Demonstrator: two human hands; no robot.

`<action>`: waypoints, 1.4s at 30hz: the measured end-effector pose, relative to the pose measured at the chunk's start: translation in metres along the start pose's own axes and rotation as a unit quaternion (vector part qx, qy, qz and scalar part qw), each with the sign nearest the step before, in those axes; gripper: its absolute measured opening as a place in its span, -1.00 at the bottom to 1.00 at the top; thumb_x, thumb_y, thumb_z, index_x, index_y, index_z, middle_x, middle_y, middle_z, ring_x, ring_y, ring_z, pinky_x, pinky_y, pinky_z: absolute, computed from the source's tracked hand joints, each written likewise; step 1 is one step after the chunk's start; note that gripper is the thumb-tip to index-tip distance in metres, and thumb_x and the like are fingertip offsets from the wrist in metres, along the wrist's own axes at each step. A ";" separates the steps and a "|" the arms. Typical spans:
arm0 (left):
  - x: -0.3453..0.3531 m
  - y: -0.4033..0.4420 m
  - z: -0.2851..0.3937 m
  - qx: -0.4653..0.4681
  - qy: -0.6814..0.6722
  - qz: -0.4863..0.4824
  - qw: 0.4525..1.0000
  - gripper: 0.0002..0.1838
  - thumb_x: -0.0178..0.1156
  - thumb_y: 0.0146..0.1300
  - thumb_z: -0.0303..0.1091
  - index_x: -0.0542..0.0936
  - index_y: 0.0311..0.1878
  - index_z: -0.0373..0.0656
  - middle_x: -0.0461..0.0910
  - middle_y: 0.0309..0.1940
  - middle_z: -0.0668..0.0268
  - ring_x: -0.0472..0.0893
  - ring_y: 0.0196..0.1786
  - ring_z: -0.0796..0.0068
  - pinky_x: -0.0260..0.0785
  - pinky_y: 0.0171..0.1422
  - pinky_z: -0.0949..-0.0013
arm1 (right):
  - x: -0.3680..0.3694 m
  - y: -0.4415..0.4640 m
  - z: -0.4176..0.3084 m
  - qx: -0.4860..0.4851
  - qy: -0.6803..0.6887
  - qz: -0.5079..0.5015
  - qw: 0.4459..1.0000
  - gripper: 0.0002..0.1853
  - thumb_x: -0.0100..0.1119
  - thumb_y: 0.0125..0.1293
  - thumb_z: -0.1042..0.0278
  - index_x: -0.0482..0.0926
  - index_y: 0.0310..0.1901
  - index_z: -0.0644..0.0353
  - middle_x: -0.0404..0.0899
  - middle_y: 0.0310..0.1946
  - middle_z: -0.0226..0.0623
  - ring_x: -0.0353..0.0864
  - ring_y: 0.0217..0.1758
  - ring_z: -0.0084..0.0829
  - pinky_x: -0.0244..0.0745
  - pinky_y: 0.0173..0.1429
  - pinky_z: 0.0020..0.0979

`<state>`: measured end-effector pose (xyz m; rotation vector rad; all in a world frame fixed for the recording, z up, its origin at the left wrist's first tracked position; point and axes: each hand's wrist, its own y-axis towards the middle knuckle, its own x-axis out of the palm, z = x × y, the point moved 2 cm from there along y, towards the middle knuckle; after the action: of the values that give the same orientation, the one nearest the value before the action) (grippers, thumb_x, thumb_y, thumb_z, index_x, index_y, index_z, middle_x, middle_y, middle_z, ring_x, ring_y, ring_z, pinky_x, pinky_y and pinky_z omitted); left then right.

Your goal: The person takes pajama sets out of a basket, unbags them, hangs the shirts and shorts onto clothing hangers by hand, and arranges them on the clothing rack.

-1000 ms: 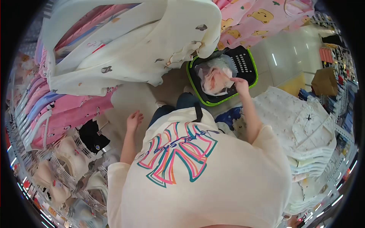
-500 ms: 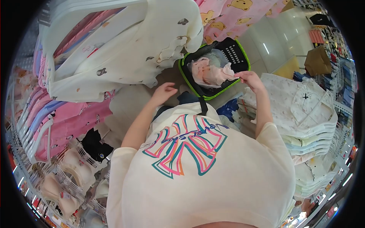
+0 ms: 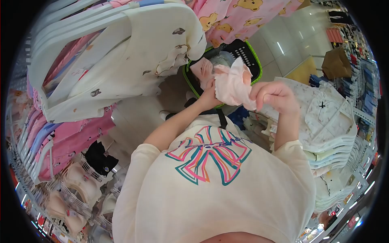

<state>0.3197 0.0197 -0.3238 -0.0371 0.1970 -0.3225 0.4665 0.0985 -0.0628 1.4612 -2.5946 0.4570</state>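
A small, light pink garment with a frilly edge (image 3: 233, 83) is held up over a black shopping basket with a bright green rim (image 3: 257, 60). My right hand (image 3: 277, 97) pinches the garment's right edge between thumb and fingers. At its left edge is my left hand (image 3: 208, 97), fingers closed against the fabric and their tips partly hidden. More pale pink cloth (image 3: 201, 71) lies in the basket, beside a clear plastic bag (image 3: 224, 58).
White shirts on hangers (image 3: 121, 60) crowd the upper left, with pink clothes (image 3: 83, 139) below them. Pink bear-print cloth (image 3: 227, 20) hangs over the basket's far side. Pale folded-looking garments on hangers (image 3: 324, 109) stand at right; bras (image 3: 79, 180) hang lower left.
The right hand has lifted the pink garment from the basket, towards my body. My left hand has moved right and up from beside the basket and now holds the garment too.
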 end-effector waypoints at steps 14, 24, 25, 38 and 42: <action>-0.116 -0.111 0.033 -0.169 -0.523 0.242 0.799 -0.31 -0.12 0.28 0.21 0.16 0.32 -0.04 0.29 0.24 0.37 0.28 0.29 0.38 0.15 0.34 0.17 | -0.071 0.104 0.080 0.061 -0.068 0.220 0.971 -0.68 -0.05 0.38 0.22 0.54 -0.01 0.25 0.57 -0.14 -0.37 0.49 -0.08 -0.63 0.36 0.05 -0.57; -0.139 -0.102 0.086 -0.059 -0.611 0.246 0.750 -0.26 -0.42 0.33 0.29 0.11 0.37 -0.08 0.16 0.34 0.31 0.11 0.40 0.27 -0.03 0.44 0.09 | 0.015 0.122 0.125 0.058 -0.082 0.004 0.995 -0.30 0.16 0.22 0.18 0.10 0.32 0.23 0.20 0.28 -0.20 0.33 0.24 -0.38 0.35 0.16 -0.34; -0.140 -0.104 0.087 -0.052 -0.615 0.250 0.746 -0.27 -0.38 0.33 0.27 0.14 0.35 -0.10 0.19 0.33 0.30 0.14 0.39 0.27 -0.01 0.43 0.11 | 0.022 0.122 0.125 0.073 -0.085 0.033 0.993 -0.28 0.18 0.20 0.21 0.09 0.32 0.24 0.18 0.28 -0.19 0.33 0.24 -0.36 0.36 0.16 -0.33; -0.094 -0.093 0.158 0.151 0.295 0.006 0.944 -0.62 0.33 -0.04 -0.16 0.56 -0.29 -0.29 0.39 0.04 0.09 0.50 -0.05 0.11 0.38 -0.05 0.16 | 0.036 0.150 0.107 -0.077 0.211 -0.045 0.973 -0.47 -0.10 0.37 0.15 0.15 0.31 0.15 0.22 0.29 -0.20 0.24 0.32 -0.24 0.33 0.27 -0.24; -0.106 -0.111 0.164 0.047 0.213 -0.002 0.976 -0.58 0.30 0.00 -0.14 0.55 -0.14 -0.23 0.39 0.06 0.11 0.52 -0.06 0.06 0.39 -0.01 0.18 | 0.035 0.134 0.033 -0.056 0.471 -0.173 0.863 -0.03 -0.04 0.12 -0.41 0.04 0.35 0.22 0.16 0.31 -0.07 0.22 0.33 -0.09 0.26 0.29 -0.08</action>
<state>0.2190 -0.0514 -0.1359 0.1271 0.6073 -0.3419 0.3355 0.1249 -0.1114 1.1820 -1.5307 0.7199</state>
